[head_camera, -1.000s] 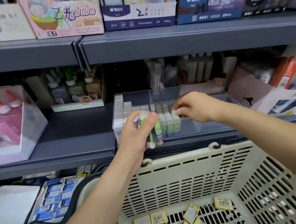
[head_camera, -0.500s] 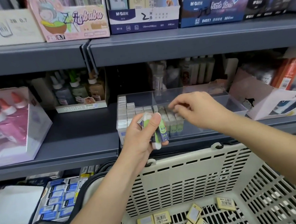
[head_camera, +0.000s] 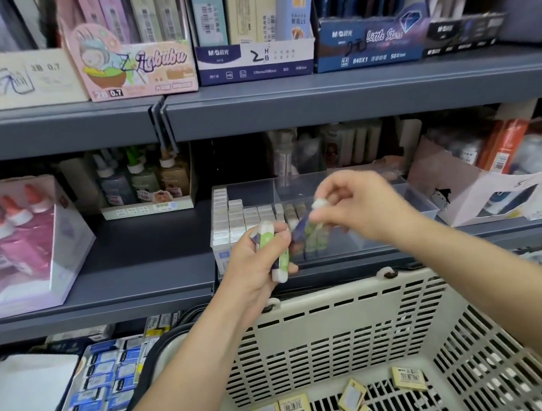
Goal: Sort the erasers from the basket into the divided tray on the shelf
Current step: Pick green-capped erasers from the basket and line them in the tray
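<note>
The left hand is clenched round a small bundle of erasers in green and white sleeves: the thumb lies across the top and the fingers curl underneath, with a white end sticking out below the grip. How many erasers are in the bundle cannot be told.

The right hand pinches 1 single eraser between thumb and forefinger at its white upper end. This eraser hangs tilted, and its dark sleeved lower end points toward the left thumb, close to it; whether they touch cannot be told. The other right fingers are loosely bent and hold nothing.

Both hands are held in front of the divided tray, a clear box standing on the grey shelf. In its left compartment, white erasers stand packed in stepped rows. In the next compartment, a short row of green-sleeved erasers stands upright just behind the pinched one. The right part of the tray is seen only through its blurred clear walls.

Below the shelf edge is the beige slotted basket. On its floor lie several flat yellow-wrapped erasers, scattered near the front wall, well apart from both hands.
</note>
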